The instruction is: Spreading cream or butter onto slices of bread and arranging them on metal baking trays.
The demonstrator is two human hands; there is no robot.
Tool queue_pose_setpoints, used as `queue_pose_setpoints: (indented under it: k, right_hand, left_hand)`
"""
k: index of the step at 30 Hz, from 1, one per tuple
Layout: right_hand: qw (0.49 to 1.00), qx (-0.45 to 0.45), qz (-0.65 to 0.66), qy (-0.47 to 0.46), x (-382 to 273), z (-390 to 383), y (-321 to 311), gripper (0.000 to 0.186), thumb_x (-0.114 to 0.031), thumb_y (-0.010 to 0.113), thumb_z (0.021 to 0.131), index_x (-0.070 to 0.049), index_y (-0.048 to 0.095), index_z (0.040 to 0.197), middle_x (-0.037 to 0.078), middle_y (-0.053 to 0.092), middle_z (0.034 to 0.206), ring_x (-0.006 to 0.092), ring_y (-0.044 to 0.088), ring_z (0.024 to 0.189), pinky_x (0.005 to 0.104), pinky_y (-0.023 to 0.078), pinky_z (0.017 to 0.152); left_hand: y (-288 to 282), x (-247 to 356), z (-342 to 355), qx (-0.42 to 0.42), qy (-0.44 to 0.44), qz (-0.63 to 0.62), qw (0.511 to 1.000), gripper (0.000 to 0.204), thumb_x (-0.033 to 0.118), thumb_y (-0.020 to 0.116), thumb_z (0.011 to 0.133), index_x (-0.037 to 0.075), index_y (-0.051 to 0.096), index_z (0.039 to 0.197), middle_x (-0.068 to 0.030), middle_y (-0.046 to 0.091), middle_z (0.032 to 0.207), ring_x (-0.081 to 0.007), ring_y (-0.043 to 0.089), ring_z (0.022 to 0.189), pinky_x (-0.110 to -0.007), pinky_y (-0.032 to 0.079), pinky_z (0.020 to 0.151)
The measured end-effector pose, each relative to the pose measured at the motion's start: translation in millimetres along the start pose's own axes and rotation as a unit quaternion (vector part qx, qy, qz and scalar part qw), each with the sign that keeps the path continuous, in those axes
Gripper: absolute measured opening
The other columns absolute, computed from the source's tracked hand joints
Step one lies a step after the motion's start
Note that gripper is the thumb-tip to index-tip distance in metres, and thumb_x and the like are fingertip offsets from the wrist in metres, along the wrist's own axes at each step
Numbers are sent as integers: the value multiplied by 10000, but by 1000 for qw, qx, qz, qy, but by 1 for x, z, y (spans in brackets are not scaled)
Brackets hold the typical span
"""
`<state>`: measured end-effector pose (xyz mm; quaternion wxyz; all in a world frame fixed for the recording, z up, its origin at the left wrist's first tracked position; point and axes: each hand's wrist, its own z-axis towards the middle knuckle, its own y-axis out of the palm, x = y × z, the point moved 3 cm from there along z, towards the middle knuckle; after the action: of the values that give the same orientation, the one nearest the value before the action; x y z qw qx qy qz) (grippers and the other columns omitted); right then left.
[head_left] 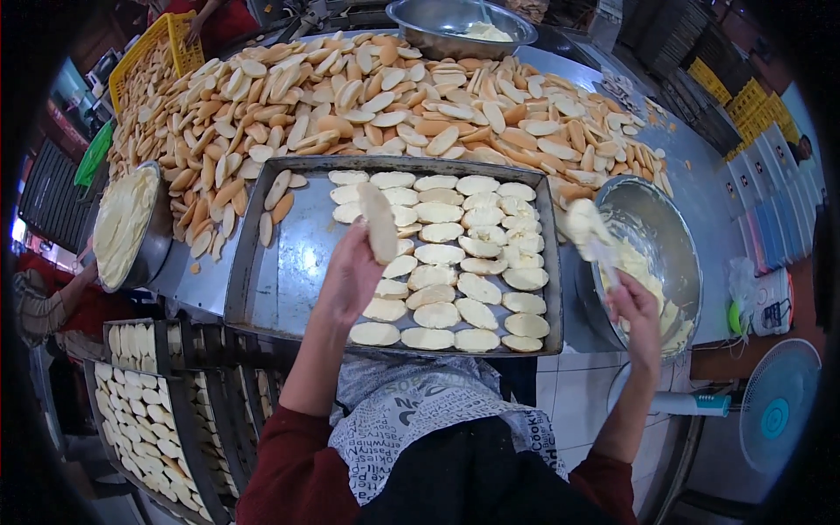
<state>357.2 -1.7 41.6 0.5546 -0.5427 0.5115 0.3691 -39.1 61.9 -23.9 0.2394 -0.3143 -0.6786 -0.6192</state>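
Observation:
My left hand [348,267] holds up an oval bread slice [378,224] above the baking tray [385,163], its flat face tilted toward the right. In my right hand [637,306] is a spatula [604,251] by its pale handle, with a lump of cream on its blade. The spatula is over the left rim of a steel bowl [678,229] with cream smeared inside. Rows of cream-coated slices [437,254] fill the right part of the tray. At the tray's left end lie a few plain slices [282,207].
A large heap of bread slices [420,105] covers the table behind the tray. Another bowl of cream [127,227] stands left, a steel bowl [464,31] at the back. Filled trays [144,429] are stacked low left; a fan [774,420] stands right. A co-worker's hand [85,273] shows left.

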Motion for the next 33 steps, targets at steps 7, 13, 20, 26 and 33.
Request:
queue_pose_setpoints:
  k: [7, 13, 20, 26, 33]
  right_hand:
    - [985, -61, 58, -154, -2, 3, 118, 272, 0, 536, 910, 59, 594, 1169, 83, 609, 1069, 90, 581, 741, 202, 453, 635]
    - [954, -19, 37, -296, -13, -2, 176, 421, 136, 526, 827, -68, 648, 1174, 64, 585, 1090, 124, 591, 833, 241, 481, 709]
    - [894, 20, -134, -427, -17, -8, 176, 617, 186, 514, 619, -100, 679, 1141, 82, 594, 1011, 211, 596, 805, 296, 494, 681]
    - [827, 27, -276, -489, -36, -15, 142, 631, 97, 528, 548, -121, 689, 1118, 60, 630, 972, 224, 603, 768, 315, 497, 657]
    - [808, 27, -314, -498, -55, -22, 151, 619, 72, 546, 545, -134, 695, 1109, 43, 626, 985, 212, 604, 752, 315, 488, 639]
  left_hand:
    - [32, -16, -7, -68, -58, -50, 995, 415, 237, 551, 952, 28, 429, 1289, -77, 543, 1190, -160, 560, 1072, -301, 471, 946]
    - [48, -16, -15, -93, -76, -73, 990, 402, 211, 539, 958, 30, 414, 1295, -84, 555, 1186, -164, 575, 1061, -300, 488, 935]
    - [43, -8, -15, -107, -59, -117, 986, 376, 216, 534, 960, 13, 432, 1260, -102, 564, 1189, -183, 586, 1079, -315, 491, 945]
    - [25, 1, -9, -96, -21, -109, 989, 373, 197, 533, 958, 10, 431, 1265, -99, 562, 1194, -184, 585, 1082, -317, 486, 957]
    - [38, -2, -10, -93, -8, -51, 994, 419, 165, 520, 963, 51, 362, 1334, -81, 535, 1217, -165, 567, 1086, -301, 497, 919]
